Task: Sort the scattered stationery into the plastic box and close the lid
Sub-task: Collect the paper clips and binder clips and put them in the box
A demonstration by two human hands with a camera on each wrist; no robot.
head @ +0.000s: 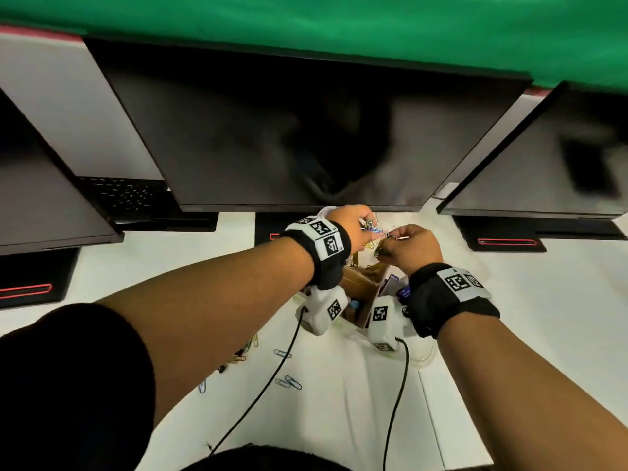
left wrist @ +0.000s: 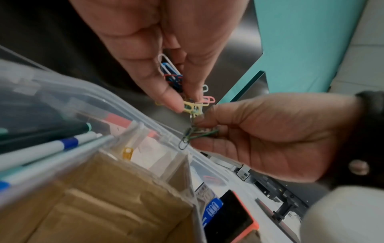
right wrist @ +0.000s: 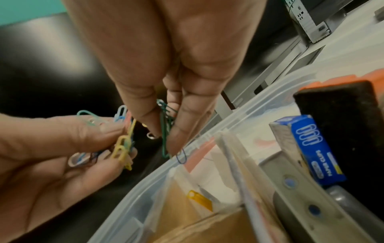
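Both hands hover over the far edge of the clear plastic box, close under a monitor. My left hand pinches a tangled bunch of coloured paper clips between thumb and fingers. My right hand pinches a few green and dark paper clips, hooked to that bunch by a silver clip. In the head view the left hand and right hand almost touch. The box stands open, holding pens, cardboard and a blue paper-clip carton.
Several loose paper clips lie scattered on the white table near my left forearm. A black eraser block and a grey metal tool sit in the box. Three dark monitors stand along the back. Wrist cables trail across the table.
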